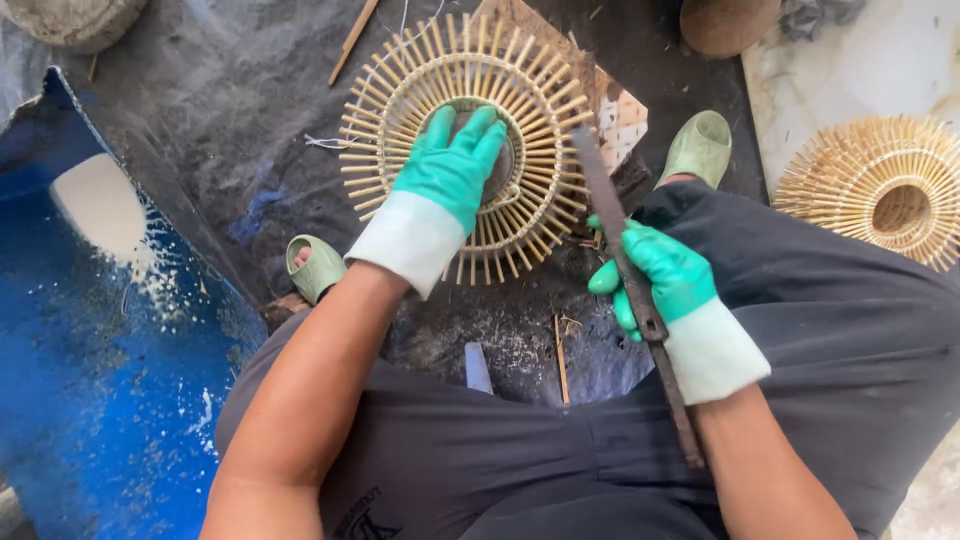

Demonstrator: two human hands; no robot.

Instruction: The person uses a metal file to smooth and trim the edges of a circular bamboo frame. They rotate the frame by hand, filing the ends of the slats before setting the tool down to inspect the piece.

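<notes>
Round bamboo-spoke frame [470, 140] flat; dark, perhaps metal blade [640, 300] upright.

Dark grey, dusty ground [250, 150] fills the middle, littered with pale wood shavings and thin bamboo splinters [561, 357]. Far left: a blue painted surface [80, 380] spattered with white flecks and a smooth white patch [100, 205]. Top left corner: a rough grey stone-like lump [70, 18]. Top edge: a thin bamboo stick [353, 38] lying slantwise and a round brown wooden object [728, 22], cut off by the frame. Right: a pale marbled slab [850, 75] bearing a finished round bamboo-spoke wheel [885, 185]. Daylight, even, soft shadows.
</notes>
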